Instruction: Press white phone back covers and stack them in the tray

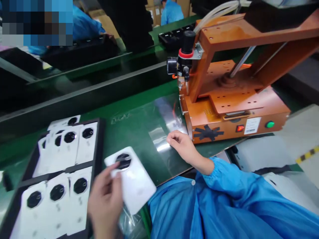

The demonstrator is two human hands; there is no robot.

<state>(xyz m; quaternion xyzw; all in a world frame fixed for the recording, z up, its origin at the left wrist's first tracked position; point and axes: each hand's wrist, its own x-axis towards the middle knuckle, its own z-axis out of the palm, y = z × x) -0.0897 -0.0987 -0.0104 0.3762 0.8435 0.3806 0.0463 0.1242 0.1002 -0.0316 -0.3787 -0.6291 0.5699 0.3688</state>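
Note:
My left hand (pixel 106 196) is closed on a white phone back cover (pixel 138 186). Thumb and forefinger pinch it near its round black camera window, and the cover is tilted above the bench. My right hand (pixel 183 146) has its fingers curled together over a clear plastic film (pixel 159 137) in front of the orange machine. Whether the fingertips hold an edge of that film cannot be made out. To the left of my left hand, a black tray (pixel 99 139) carries several more white phone back covers (pixel 57 205), standing in overlapping rows.
The orange press machine (pixel 229 119), with a lit red switch (pixel 240 128) and a green button (pixel 269 124), stands at the right on the green bench (pixel 124 129). Black trays (pixel 82 49) and co-workers in blue (pixel 171 13) are beyond the bench's raised back edge.

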